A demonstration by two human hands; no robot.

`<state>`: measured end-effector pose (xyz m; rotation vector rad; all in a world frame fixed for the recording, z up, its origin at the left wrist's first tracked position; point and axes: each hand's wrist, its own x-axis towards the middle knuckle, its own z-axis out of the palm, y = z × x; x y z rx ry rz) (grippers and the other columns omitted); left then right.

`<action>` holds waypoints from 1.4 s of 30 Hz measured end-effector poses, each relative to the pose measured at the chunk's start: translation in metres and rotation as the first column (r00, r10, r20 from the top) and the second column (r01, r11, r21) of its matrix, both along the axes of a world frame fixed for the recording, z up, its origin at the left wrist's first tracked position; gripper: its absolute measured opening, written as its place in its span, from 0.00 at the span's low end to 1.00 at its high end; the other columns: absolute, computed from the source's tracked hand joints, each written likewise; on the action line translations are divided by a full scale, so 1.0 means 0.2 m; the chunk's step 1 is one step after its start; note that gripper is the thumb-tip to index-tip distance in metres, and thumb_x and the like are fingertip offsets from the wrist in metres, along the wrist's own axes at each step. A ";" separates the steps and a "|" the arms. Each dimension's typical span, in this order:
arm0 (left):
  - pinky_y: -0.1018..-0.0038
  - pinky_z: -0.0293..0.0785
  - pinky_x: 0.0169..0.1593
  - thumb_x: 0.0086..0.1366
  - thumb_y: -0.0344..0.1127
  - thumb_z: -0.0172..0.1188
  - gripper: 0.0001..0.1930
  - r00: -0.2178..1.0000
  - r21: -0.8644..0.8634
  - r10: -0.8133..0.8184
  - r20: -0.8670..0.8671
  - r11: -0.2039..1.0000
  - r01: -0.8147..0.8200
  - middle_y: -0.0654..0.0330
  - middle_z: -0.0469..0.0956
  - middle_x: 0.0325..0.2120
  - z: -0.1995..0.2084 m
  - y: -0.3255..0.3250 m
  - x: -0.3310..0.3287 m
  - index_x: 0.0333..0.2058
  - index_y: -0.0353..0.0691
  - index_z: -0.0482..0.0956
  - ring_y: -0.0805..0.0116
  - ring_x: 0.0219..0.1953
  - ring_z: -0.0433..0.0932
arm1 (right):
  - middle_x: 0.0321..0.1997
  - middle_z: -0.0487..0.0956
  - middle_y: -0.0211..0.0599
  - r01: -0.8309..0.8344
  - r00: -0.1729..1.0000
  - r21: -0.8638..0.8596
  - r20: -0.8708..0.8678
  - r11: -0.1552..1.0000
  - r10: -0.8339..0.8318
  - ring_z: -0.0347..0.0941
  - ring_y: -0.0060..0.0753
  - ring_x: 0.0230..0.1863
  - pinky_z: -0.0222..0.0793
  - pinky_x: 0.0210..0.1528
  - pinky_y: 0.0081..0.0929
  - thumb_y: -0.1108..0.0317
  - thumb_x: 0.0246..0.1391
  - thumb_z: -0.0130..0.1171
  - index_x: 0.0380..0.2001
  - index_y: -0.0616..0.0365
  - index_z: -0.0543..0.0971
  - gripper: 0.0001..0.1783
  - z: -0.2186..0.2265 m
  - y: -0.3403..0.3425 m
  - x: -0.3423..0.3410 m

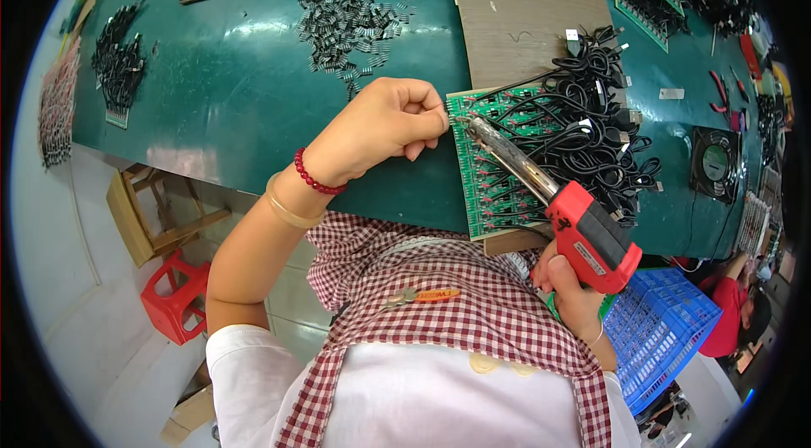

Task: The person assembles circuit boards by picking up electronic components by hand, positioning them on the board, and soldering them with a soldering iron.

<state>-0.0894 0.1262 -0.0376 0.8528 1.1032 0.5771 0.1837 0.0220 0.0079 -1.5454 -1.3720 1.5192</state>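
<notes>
My left hand [397, 122] is closed in a pinch at the left edge of a green circuit board panel [475, 194]. Small dark pins of a pin header [449, 105] show beside the fingertips, which hide most of it. In my right hand [576, 300] is a red and black soldering gun [591, 237], its long metal barrel pointing up and left. The tip reaches the panel's upper left corner, close to my left fingertips. Black cables [591, 135] with USB plugs lie bunched over the panel's right side.
Loose pin headers [346, 21] lie in a pile beyond my left hand. A brown board [532, 17] sits behind the panel. More cable bundles [120, 68] are at far left. A blue crate [667, 330], a red stool [176, 300] and another person [726, 313] are around the table.
</notes>
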 end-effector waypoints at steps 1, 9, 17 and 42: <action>0.88 0.57 0.18 0.59 0.30 0.54 0.05 1.000 0.005 0.002 0.006 1.000 -0.002 0.66 0.72 0.19 0.00 0.00 0.00 0.26 0.37 0.73 0.86 0.16 0.66 | 0.17 0.68 0.34 0.013 1.000 -0.001 -0.019 1.000 -0.013 0.61 0.20 0.16 0.62 0.22 0.20 0.65 0.53 0.53 0.26 0.65 0.70 0.11 0.00 0.00 0.00; 0.88 0.58 0.20 0.59 0.30 0.55 0.05 1.000 0.048 -0.002 0.018 0.999 0.001 0.66 0.72 0.19 -0.02 0.00 0.00 0.26 0.37 0.73 0.85 0.17 0.65 | 0.17 0.68 0.34 0.051 0.999 -0.015 -0.013 0.999 -0.051 0.62 0.21 0.17 0.61 0.22 0.21 0.69 0.53 0.51 0.39 0.65 0.68 0.12 -0.01 0.00 0.00; 0.87 0.59 0.20 0.58 0.30 0.54 0.04 1.000 0.043 0.003 0.002 0.999 -0.004 0.66 0.71 0.18 -0.02 0.00 0.01 0.25 0.36 0.72 0.85 0.17 0.65 | 0.17 0.68 0.35 -0.160 0.984 0.070 0.090 0.985 0.153 0.62 0.21 0.17 0.61 0.22 0.21 0.69 0.53 0.51 0.37 0.66 0.68 0.12 -0.05 -0.02 0.08; 0.87 0.60 0.21 0.58 0.27 0.53 0.03 1.000 0.036 0.015 0.016 0.999 -0.015 0.67 0.71 0.19 -0.02 0.00 0.01 0.26 0.35 0.73 0.85 0.17 0.64 | 0.15 0.67 0.34 -0.068 0.996 0.087 0.062 0.994 0.063 0.63 0.23 0.17 0.62 0.22 0.22 0.70 0.53 0.51 0.24 0.64 0.71 0.08 -0.01 -0.01 0.02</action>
